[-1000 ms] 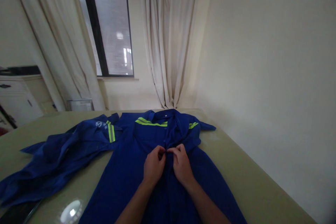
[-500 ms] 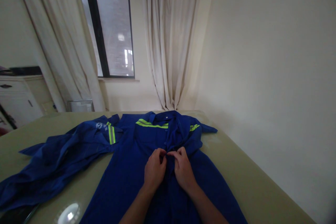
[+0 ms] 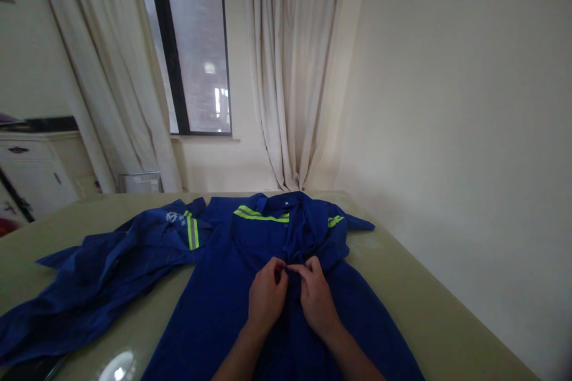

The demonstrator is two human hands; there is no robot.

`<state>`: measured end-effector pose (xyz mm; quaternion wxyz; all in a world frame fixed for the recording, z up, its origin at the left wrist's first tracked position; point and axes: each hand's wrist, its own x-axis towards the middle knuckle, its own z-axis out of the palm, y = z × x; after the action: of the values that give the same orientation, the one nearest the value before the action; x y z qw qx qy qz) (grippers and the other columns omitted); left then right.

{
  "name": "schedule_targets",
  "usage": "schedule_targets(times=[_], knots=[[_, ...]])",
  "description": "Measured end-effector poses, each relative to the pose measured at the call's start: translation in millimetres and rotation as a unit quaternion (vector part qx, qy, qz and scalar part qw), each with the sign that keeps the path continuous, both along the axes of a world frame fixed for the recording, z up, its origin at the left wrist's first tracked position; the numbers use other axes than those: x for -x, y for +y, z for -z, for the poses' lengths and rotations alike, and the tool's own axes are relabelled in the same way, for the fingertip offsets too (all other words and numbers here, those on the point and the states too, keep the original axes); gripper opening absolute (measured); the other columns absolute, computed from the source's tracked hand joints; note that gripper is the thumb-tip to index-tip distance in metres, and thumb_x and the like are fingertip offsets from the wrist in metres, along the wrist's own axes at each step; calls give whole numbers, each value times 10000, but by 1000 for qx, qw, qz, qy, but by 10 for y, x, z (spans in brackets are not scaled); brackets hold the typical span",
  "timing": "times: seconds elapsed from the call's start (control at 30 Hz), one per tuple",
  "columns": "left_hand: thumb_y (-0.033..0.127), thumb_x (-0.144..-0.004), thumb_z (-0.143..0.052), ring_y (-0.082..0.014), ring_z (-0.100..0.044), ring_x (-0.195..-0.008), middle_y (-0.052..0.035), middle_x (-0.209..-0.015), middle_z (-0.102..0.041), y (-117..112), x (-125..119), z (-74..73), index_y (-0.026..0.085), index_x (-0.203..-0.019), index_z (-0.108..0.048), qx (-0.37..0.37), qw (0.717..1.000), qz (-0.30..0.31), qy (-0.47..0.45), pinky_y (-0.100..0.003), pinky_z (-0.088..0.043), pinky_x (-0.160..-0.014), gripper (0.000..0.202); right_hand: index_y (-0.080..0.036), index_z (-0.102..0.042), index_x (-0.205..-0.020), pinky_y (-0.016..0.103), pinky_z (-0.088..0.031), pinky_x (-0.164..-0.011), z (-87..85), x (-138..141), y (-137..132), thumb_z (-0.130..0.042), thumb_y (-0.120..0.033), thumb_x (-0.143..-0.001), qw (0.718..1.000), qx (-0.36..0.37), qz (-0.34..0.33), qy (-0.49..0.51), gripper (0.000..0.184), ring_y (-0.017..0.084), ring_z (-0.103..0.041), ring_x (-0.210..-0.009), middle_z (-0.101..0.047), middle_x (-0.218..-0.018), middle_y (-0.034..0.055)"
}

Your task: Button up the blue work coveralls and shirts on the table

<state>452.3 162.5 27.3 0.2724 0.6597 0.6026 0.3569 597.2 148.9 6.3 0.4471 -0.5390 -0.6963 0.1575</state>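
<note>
Pale curtains (image 3: 290, 71) and a dark-framed window (image 3: 196, 47) stand behind a beige worktop (image 3: 424, 309) set against a plain wall. On the worktop a blue shirt (image 3: 223, 303) with yellow-green stripes lies flat, collar toward the window. Both hands meet at its front placket — the left hand (image 3: 267, 296) and right hand (image 3: 318, 296) each pinch the fabric edge, fingertips almost touching. A second blue garment (image 3: 98, 274) lies crumpled just to the left, touching the shirt's sleeve.

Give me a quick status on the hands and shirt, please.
Left hand and right hand pinching shirt front. Second shirt lies left, apart.
</note>
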Motion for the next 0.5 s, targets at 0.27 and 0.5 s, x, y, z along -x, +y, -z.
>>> schedule_targets(times=[0.27, 0.5], knots=[[340, -934, -580, -161, -702, -830, 11, -902, -770, -30, -10, -79, 268, -959, -690, 26, 1000, 14, 5, -232, -407, -678, 134, -241, -736, -1187, 293, -544, -872, -25, 11, -22, -394, -128, -983, 999, -1, -22, 30, 415, 182, -629, -912, -535, -1018, 62], [367, -980, -506, -159, -680, -809, 35, -875, -751, 17, 9, -35, 279, -913, -672, 35, 999, 13, 2, -238, -391, -669, 199, -232, -715, -1183, 296, -540, -857, -36, 9, -30, -377, -210, -1022, 999, -18, 3, 31, 375, 185, -647, -887, -564, -1012, 65]])
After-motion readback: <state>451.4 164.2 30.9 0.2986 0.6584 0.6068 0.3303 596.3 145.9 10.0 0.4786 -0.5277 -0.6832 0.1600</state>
